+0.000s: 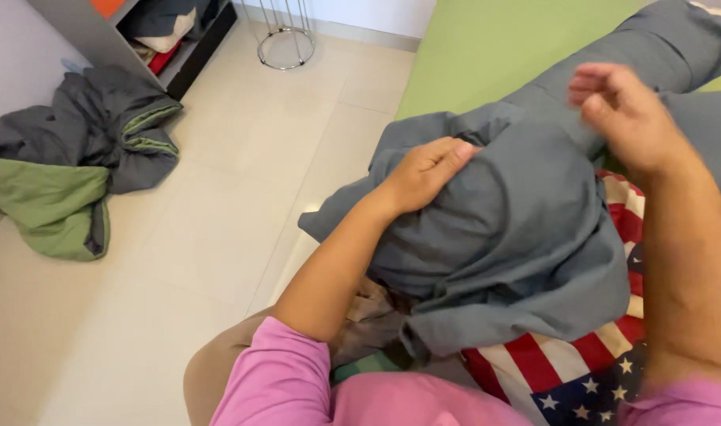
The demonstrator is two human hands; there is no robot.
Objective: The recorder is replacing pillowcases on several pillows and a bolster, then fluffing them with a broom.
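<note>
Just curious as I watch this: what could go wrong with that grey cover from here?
The left hand alone grips the grey cover; the right hand is raised, blurred, off it. If that grip loosens, the cover may slide off the bed edge to the floor. It also hides most of the flag cloth, which could get dragged along.

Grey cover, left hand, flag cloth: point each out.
Grey cover [518, 237]: head view, middle of the bunched fabric.
Left hand [424, 175]: head view, back of the hand.
Flag cloth [581, 371]: head view, striped part.
</note>
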